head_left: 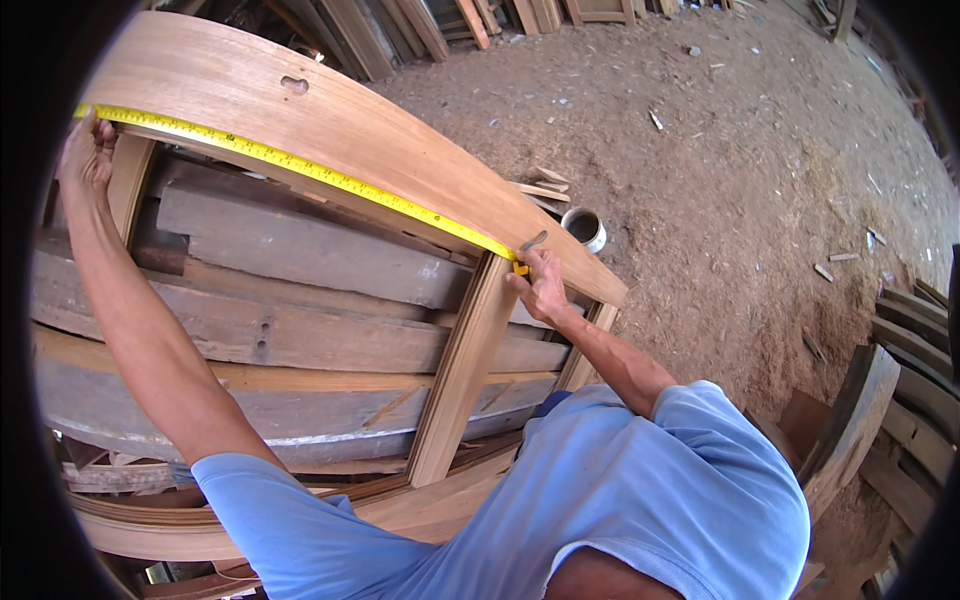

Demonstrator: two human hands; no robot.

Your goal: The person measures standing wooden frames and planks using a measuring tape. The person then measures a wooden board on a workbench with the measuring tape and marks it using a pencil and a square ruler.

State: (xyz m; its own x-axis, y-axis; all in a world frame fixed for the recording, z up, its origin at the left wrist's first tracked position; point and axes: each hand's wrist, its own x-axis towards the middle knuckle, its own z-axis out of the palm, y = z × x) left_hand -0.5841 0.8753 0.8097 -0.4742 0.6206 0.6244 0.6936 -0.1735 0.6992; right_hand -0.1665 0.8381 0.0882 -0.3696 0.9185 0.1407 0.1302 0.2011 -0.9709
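A yellow tape measure (300, 163) is stretched along the inner edge of the wide far board (400, 140) of a wooden frame. At the far left, my left hand (88, 155) has its fingers curled on the tape's end, by the corner of the frame. My right hand (543, 285) grips the other end, where the frame's middle crosspiece (465, 365) meets the board. Only a bit of yellow shows under its fingers; the rest there is hidden. The board has a keyhole-shaped cutout (294, 86) and, just above my right hand, a small slot (535, 240).
Thick grey timbers (290, 330) lie beneath the frame. A round can (584, 229) and wood offcuts (543, 187) sit on the ground beyond the board. Planks lean at the back (350, 35), and stacked timber (910, 390) stands at the right. Sawdust and chips cover the floor (740, 200).
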